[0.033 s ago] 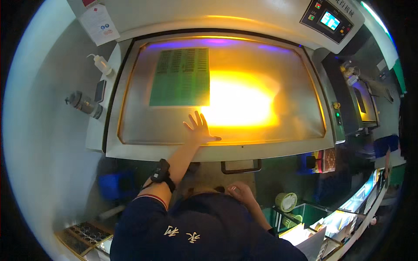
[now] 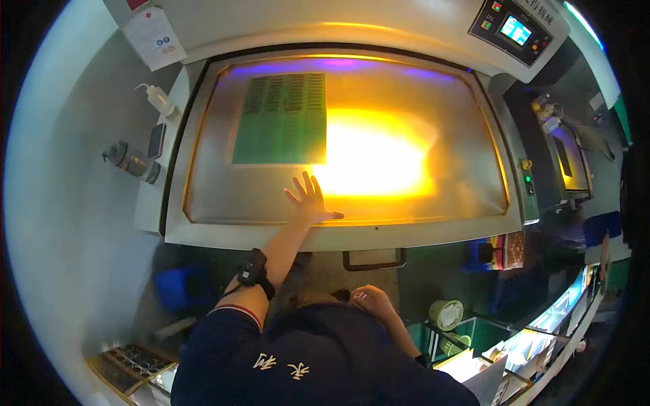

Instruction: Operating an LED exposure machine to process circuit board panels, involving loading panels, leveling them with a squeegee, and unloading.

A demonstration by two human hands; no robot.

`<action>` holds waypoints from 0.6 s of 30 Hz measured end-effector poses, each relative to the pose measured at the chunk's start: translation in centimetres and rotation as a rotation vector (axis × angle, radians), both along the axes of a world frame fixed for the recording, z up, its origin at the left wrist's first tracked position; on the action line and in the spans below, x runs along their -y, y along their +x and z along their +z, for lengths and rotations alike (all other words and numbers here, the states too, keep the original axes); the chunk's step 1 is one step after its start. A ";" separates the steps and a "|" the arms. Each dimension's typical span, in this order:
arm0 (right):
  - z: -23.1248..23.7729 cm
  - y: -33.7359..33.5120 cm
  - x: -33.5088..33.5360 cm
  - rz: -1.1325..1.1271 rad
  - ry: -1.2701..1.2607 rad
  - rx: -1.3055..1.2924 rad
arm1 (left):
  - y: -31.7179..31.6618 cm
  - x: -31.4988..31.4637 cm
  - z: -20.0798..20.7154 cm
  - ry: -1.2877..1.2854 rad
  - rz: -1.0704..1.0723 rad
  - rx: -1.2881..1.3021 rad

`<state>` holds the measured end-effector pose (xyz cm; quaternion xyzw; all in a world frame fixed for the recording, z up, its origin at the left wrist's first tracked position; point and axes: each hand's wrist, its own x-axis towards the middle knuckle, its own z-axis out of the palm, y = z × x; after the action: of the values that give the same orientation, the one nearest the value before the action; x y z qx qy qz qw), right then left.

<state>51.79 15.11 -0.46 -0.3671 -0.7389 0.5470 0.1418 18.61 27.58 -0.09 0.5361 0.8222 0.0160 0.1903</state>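
While a green panel [image 2: 284, 128] with dark printed rows lay flat on the left part of a machine's shiny framed bed [image 2: 467, 193], beside a bright yellow glare [image 2: 372, 155], the person's left hand [image 2: 311, 205] spread its 5 fingers just short of the panel's near edge. That grip was splayed wide, with hold of nothing. The right hand [image 2: 371, 300] was loosely curled near the body; whether it held anything could not be told. Laying the panel down looked done; what was left was unclear.
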 end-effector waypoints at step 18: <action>-20.5 6.4 -22.4 -0.154 0.465 0.734 | -0.3 -1.2 0.1 -0.239 -0.016 -0.049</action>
<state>58.21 37.55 -20.92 -0.5495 -0.8141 0.1874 -0.0111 18.35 28.75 0.01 0.5165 0.8184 -0.0967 0.2327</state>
